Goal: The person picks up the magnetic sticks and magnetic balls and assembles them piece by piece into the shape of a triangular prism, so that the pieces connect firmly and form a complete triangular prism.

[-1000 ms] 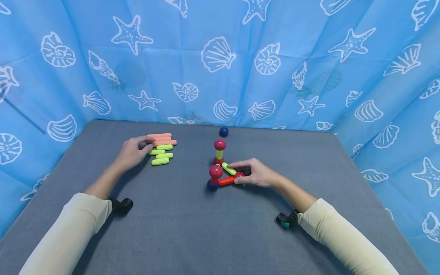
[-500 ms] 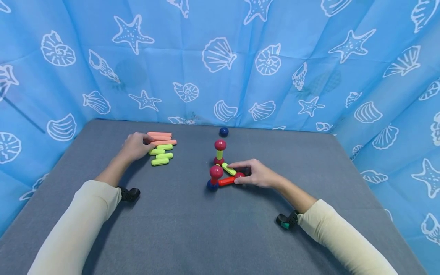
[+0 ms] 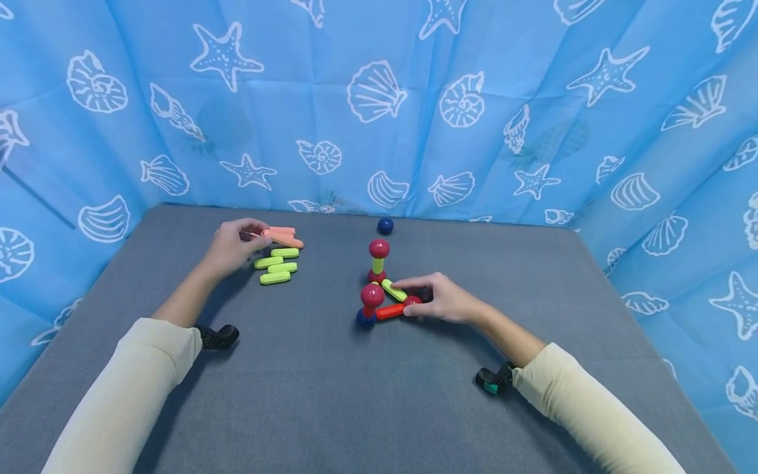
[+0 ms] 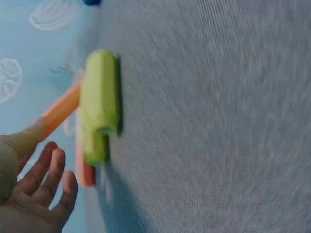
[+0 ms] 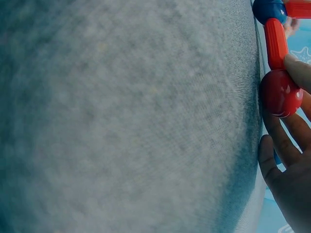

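Observation:
My left hand pinches the end of an orange rod between thumb and fingers; the rod is tilted over the others. Close by lie more orange rods and several yellow-green rods. My right hand holds a dark red ball at one corner of a ball-and-rod frame. From that ball a red rod runs to a blue ball, and a yellow-green rod leads toward the back. Two short uprights carry dark red balls on top.
A loose dark blue ball sits near the far edge of the grey table. Behind the table hangs a blue curtain with white shells and starfish. A dark ball is partly hidden behind my right hand.
My left hand has gripped an orange rod and tipped it up at an angle out of its row. The right hand and the frame stay in place.

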Motion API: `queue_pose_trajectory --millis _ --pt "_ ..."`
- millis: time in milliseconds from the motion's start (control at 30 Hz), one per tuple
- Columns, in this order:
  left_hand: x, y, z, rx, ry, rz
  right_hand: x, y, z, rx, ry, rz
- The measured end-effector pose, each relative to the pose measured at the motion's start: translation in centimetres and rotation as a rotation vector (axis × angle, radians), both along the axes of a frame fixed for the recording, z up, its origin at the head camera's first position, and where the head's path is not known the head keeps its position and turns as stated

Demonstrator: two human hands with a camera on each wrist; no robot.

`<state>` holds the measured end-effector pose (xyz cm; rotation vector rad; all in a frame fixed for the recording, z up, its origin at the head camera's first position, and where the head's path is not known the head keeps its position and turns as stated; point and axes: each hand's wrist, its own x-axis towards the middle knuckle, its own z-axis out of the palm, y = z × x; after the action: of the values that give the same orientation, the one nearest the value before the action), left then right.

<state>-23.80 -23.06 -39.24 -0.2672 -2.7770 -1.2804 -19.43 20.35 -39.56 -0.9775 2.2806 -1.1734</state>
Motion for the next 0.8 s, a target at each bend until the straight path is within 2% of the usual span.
queue_pose_trajectory --millis 100,200,333,400,467,633,800 --pt "0.5 0.4 0.4 0.091 0.026 -0.022 0.0 0.1 0.0 0.003 0.002 -0.004" --pt "1.7 1.3 1.7 0.187 0.020 -0.042 0.0 0.0 0.1 0.004 0.006 -0.004" --pt "2.5 2.9 2.4 0.310 0.008 -0.082 0.0 -0.1 0.2 -0.003 0.000 -0.006" --pt "2.6 3.8 2.0 0.361 -0.008 -0.104 0.0 -0.1 0.2 -0.009 0.001 -0.003" --pt "2.8 4.7 1.5 0.401 -0.053 -0.121 0.1 -0.1 0.2 -0.011 -0.001 -0.003" --pt "3.8 7.7 1.3 0.506 -0.161 -0.195 0.0 -0.1 0.1 -0.009 0.002 -0.010" --pt "4.5 10.0 1.1 0.549 -0.205 -0.247 0.0 -0.1 0.1 0.005 -0.004 -0.017"
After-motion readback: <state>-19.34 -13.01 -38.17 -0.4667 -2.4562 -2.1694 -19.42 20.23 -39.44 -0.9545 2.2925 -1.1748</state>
